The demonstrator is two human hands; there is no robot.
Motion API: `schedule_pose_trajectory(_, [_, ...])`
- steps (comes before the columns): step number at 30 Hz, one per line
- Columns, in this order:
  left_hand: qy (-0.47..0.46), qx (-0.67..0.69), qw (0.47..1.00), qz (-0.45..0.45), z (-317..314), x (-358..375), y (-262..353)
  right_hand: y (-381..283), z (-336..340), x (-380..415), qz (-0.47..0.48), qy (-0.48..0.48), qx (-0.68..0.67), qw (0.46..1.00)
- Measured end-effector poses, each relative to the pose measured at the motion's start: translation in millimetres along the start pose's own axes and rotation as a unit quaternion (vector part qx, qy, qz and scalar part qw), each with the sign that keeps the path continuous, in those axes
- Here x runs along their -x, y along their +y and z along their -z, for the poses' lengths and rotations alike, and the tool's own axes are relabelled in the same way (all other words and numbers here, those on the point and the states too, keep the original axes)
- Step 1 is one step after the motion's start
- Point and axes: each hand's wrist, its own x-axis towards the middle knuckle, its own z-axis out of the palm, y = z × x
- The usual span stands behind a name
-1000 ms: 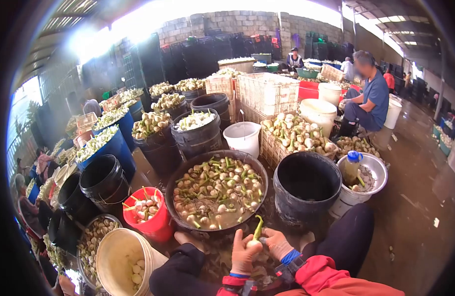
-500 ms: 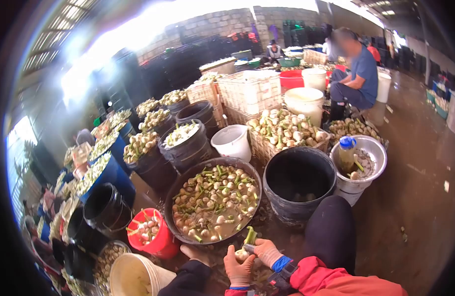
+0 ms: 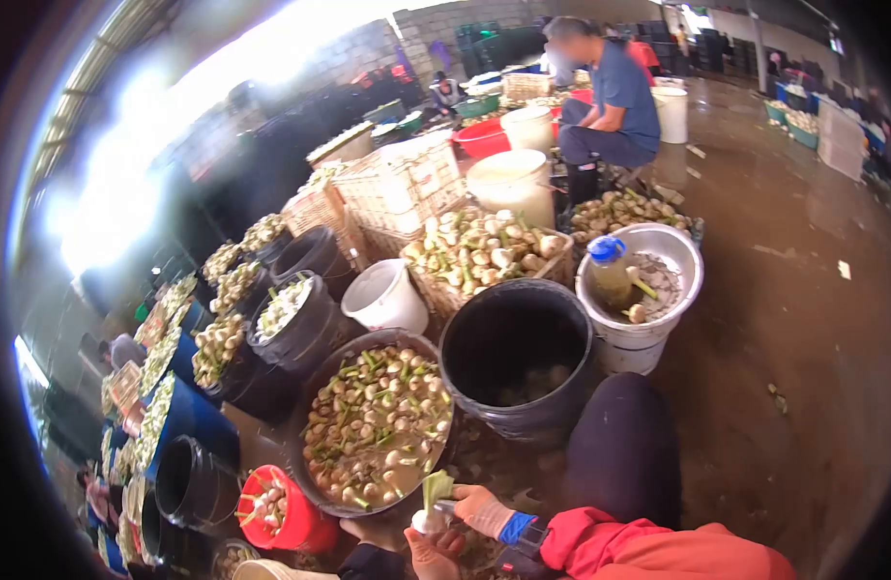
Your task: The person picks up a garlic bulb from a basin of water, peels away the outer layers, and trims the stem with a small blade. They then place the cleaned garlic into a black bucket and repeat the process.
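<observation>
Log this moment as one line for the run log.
left hand: holds pale bulb, green stem up | right hand: at the stem, grip unclear | ahead: dark basin of bulbs, black bucket

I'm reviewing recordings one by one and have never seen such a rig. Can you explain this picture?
There is no machine: these are a person's own hands, seen from one camera worn on the head, looking forward and down. The left hand holds a pale bulb with a green stalk; the right hand is at the stalk, gripping a greyish object too small to identify. On the floor ahead stand a wide dark tub of bulbs in water, a red bucket and a black bucket.
</observation>
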Motion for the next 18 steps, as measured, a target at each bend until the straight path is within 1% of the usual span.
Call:
schedule_pose_trajectory(1, [-0.040, -0.074, 0.994, -0.076, 1, 2, -9, 15, 1, -6, 0.024, -0.026, 0.022, 0.999])
schedule_pose_trajectory(2, [-0.095, -0.120, 0.980, -0.129, 24, -17, -17, 29, 0, -12, 0.049, -0.052, 0.046, 0.996])
schedule_pose_trajectory(3, [-0.051, -0.191, 0.969, -0.151, 11, -13, -13, 28, -2, -7, 0.036, -0.069, 0.038, 0.996])
schedule_pose_trajectory(4, [-0.009, -0.260, 0.950, -0.173, -2, -7, -7, 37, -4, -13, 0.094, -0.062, 0.147, 0.983])
schedule_pose_trajectory(5, [-0.035, -0.239, 0.963, -0.115, -22, 9, 9, 33, -1, -13, 0.041, -0.095, 0.120, 0.987])
schedule_pose_trajectory(6, [-0.035, -0.179, 0.980, -0.078, -29, 18, 11, 28, 2, -13, -0.013, -0.129, 0.091, 0.987])
schedule_pose_trajectory(8, [-0.023, -0.196, 0.978, -0.071, -7, 8, 4, 29, 4, -13, -0.016, -0.127, 0.070, 0.989])
schedule_pose_trajectory(11, [-0.030, -0.170, 0.984, -0.048, 6, 6, -2, 27, 5, -9, -0.068, -0.096, 0.064, 0.991])
schedule_pose_trajectory(12, [-0.026, -0.169, 0.984, -0.047, 6, 9, -4, 23, 8, -10, -0.072, -0.099, 0.064, 0.990])
schedule_pose_trajectory(14, [-0.049, -0.046, 0.998, 0.002, 3, 17, -7, 19, 14, -11, -0.085, -0.026, 0.044, 0.995])
schedule_pose_trajectory(15, [-0.104, -0.058, 0.992, 0.033, 6, 21, -2, 25, 16, -13, -0.098, -0.014, -0.073, 0.992])
schedule_pose_trajectory(16, [-0.154, -0.056, 0.985, 0.048, 6, 23, 0, 51, 16, -27, -0.082, 0.010, -0.099, 0.992])
schedule_pose_trajectory(18, [-0.212, -0.084, 0.968, 0.103, 1, 22, 6, 50, 25, -32, -0.121, -0.002, -0.039, 0.992])
